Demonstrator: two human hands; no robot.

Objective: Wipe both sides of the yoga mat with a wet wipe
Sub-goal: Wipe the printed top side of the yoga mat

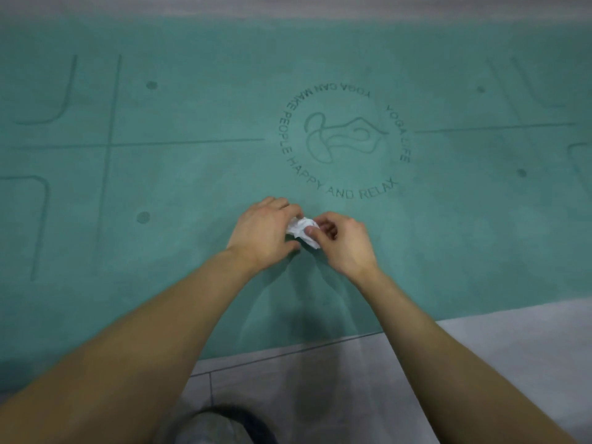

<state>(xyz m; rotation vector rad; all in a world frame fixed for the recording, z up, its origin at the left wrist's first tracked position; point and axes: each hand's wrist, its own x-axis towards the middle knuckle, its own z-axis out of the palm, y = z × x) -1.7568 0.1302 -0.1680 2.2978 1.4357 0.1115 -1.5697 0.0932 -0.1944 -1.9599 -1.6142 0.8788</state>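
Both hands, left hand [262, 230] and right hand [344, 241], pinched crumpled white wet wipe [302, 230] with curled fingers, over teal rubber yoga mat [192, 174], printed circle at 12 o'clock.

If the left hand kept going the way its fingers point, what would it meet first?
The crumpled wet wipe it already grips; past that, probably the right hand fingers pinching the same wipe.

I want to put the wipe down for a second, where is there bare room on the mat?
Bare mat lies left of the circular logo, and right of it too. It is crowded only where the left hand and right hand hold the wipe.
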